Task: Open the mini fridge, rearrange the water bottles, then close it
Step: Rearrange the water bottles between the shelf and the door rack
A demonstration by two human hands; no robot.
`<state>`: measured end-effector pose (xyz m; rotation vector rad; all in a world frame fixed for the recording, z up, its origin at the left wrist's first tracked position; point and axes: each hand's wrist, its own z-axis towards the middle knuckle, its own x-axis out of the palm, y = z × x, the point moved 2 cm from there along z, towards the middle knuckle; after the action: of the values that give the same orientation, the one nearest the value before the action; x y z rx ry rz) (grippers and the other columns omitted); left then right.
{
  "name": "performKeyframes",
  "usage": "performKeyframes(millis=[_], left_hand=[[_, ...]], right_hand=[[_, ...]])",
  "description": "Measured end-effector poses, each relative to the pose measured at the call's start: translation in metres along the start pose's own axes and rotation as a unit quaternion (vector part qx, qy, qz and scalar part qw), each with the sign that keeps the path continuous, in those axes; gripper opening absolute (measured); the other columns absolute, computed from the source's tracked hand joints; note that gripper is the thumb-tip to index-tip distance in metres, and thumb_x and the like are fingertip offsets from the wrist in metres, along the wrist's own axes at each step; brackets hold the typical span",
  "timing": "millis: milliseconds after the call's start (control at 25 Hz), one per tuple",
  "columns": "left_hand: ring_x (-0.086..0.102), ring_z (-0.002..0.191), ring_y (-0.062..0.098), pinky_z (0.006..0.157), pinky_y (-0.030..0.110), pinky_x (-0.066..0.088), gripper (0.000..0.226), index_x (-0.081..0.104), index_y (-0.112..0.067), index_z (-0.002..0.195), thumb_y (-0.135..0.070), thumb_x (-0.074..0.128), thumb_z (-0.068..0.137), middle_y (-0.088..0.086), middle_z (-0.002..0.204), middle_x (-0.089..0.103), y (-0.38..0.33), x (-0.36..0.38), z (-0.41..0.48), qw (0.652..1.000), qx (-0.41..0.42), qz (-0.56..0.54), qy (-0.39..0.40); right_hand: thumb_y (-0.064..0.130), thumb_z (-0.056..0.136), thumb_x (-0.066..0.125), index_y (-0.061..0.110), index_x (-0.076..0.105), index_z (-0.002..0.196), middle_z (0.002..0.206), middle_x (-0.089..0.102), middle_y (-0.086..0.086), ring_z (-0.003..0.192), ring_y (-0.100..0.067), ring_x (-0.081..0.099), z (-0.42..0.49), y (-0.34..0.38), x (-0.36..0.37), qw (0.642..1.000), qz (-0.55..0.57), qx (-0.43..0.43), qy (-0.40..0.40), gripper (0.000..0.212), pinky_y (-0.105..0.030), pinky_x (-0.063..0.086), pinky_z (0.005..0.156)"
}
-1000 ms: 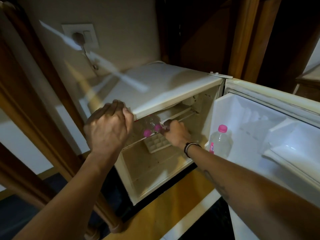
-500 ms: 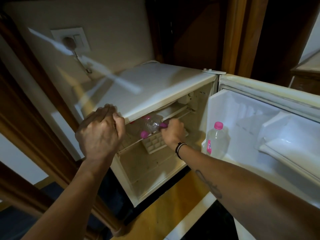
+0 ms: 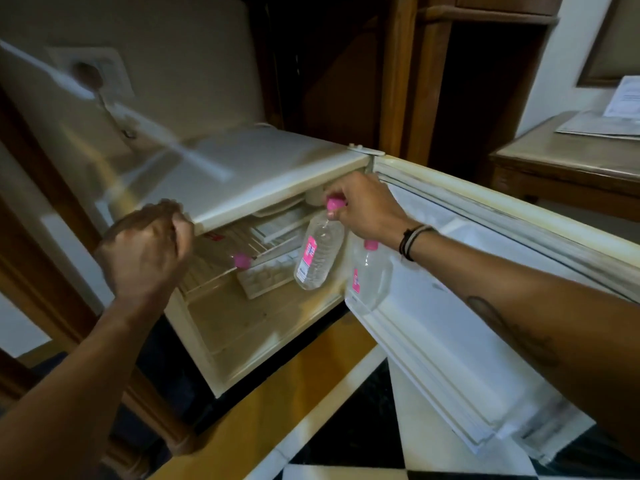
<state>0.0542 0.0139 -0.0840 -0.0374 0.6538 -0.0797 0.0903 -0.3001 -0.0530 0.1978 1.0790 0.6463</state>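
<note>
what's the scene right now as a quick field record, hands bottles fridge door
fridge door: open, swung right
right hand: grips held bottle by its pink cap, hanging in front of the fridge opening
left hand: closed on the fridge top's front edge
shelf bottle: lying on the wire shelf, pink cap forward
door bottle: upright in the door
ice tray: below the wire shelf
</note>
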Motion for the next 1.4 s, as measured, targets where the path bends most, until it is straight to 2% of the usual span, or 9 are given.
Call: performKeyframes(millis=[120,240,360,480,640,840,1080,1240,1400], left_hand=[[0.072,0.086,0.040,0.070,0.049,0.057,0.058,0.073,-0.005,0.126,-0.037,0.026,0.117,0.025,0.106,0.075,0.005,0.006,-0.001,1.000,0.009,-0.008,-0.004],[0.069,0.081,0.039,0.060,0.042,0.046,0.052,0.073,-0.007,0.120,-0.034,0.029,0.118,0.022,0.098,0.073,0.005,0.009,-0.003,0.999,0.008,0.023,-0.023],[0.072,0.077,0.038,0.058,0.039,0.044,0.051,0.076,-0.007,0.117,-0.031,0.032,0.119,0.021,0.095,0.076,0.008,0.007,-0.004,0.997,0.027,0.037,-0.054],[0.073,0.078,0.040,0.059,0.037,0.041,0.052,0.078,-0.006,0.116,-0.031,0.033,0.119,0.021,0.096,0.078,0.010,0.008,-0.005,0.997,0.031,0.046,-0.062],[0.073,0.085,0.041,0.066,0.045,0.051,0.056,0.076,-0.005,0.122,-0.035,0.028,0.119,0.023,0.102,0.078,0.011,0.011,-0.003,0.999,0.026,0.029,-0.026],[0.075,0.094,0.042,0.070,0.044,0.052,0.056,0.076,-0.006,0.129,-0.034,0.029,0.119,0.022,0.110,0.079,0.009,0.009,-0.004,0.999,0.009,0.023,-0.020],[0.078,0.108,0.041,0.082,0.047,0.058,0.053,0.078,-0.003,0.133,-0.028,0.034,0.115,0.023,0.122,0.081,0.010,0.006,-0.006,0.999,0.007,-0.031,-0.035],[0.079,0.102,0.040,0.080,0.047,0.059,0.051,0.080,-0.001,0.128,-0.025,0.038,0.113,0.022,0.117,0.082,0.003,0.003,-0.006,0.998,-0.006,-0.033,-0.047],[0.079,0.095,0.038,0.081,0.046,0.062,0.053,0.081,-0.001,0.125,-0.027,0.036,0.113,0.021,0.112,0.082,0.004,0.002,-0.006,0.998,-0.002,-0.047,-0.045]], right_hand=[[0.011,0.084,0.077,0.012,0.075,0.085,0.086,0.072,-0.005,0.083,-0.025,0.068,-0.008,-0.002,-0.015,0.990,-0.123,-0.010,0.068,0.002,-0.040,0.058,0.076],[-0.003,0.086,0.060,0.015,0.051,0.079,0.082,0.054,-0.008,0.082,-0.035,0.059,-0.018,-0.008,-0.013,0.975,-0.203,0.011,0.093,0.021,-0.040,0.046,0.066],[-0.007,0.088,0.050,0.011,0.053,0.097,0.088,0.051,-0.013,0.089,-0.038,0.056,-0.023,-0.013,-0.011,0.957,-0.266,0.028,0.109,0.021,-0.038,0.036,0.068],[0.004,0.094,0.058,0.005,0.058,0.124,0.119,0.061,-0.019,0.109,-0.039,0.060,-0.025,-0.019,-0.003,0.939,-0.314,0.056,0.132,0.030,-0.037,0.037,0.074],[0.015,0.099,0.058,0.008,0.056,0.129,0.123,0.061,-0.015,0.112,-0.034,0.062,-0.029,-0.030,0.006,0.909,-0.372,0.076,0.170,0.031,-0.036,0.038,0.078],[0.011,0.100,0.052,0.011,0.054,0.133,0.127,0.060,-0.012,0.114,-0.032,0.062,-0.037,-0.044,0.018,0.890,-0.388,0.093,0.219,0.034,-0.035,0.041,0.082],[0.011,0.100,0.052,0.010,0.055,0.131,0.126,0.059,-0.012,0.113,-0.031,0.062,-0.036,-0.045,0.020,0.890,-0.391,0.079,0.221,0.031,-0.035,0.040,0.079],[0.009,0.094,0.056,0.010,0.060,0.118,0.114,0.064,-0.013,0.104,-0.034,0.064,-0.027,-0.025,0.033,0.923,-0.362,-0.003,0.133,0.024,-0.036,0.035,0.074],[0.039,0.092,0.067,0.013,0.062,0.111,0.103,0.068,-0.009,0.095,-0.031,0.066,-0.011,0.005,0.073,0.970,-0.196,-0.115,0.092,0.032,-0.036,0.048,0.073]])
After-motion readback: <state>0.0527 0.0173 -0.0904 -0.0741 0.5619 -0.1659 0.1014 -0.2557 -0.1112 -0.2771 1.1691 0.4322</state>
